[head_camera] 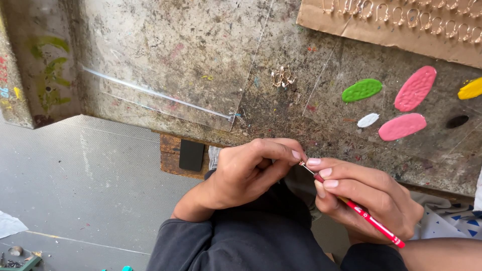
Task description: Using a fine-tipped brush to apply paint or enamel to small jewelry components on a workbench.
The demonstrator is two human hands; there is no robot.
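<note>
So we're holding a thin red paintbrush in our right hand, fingers pinched tight around it near the metal ferrule, and the tip goes straight toward the fingertips of our left hand. The left hand is curled closed on something tiny, but honestly we can't make out what it is, the thumb and forefinger cover it completely. The brush bristles are hidden too, right where the two hands meet just off the front edge of the workbench. Up on the bench there's a small heap of gold wire hooks near the middle, too small to tell much about. At the back right corner a cardboard sheet carries rows of the same kind of hooks, cut off by the top of the view. Toward the right edge sit oval blobs of colour: a green blob, two pink blobs, a small white blob and a yellow blob that's half out of frame. A clear plastic sheet lies over the left part of the bench, hard to see except for its shiny edges. A dark block hangs under the front edge.
</note>
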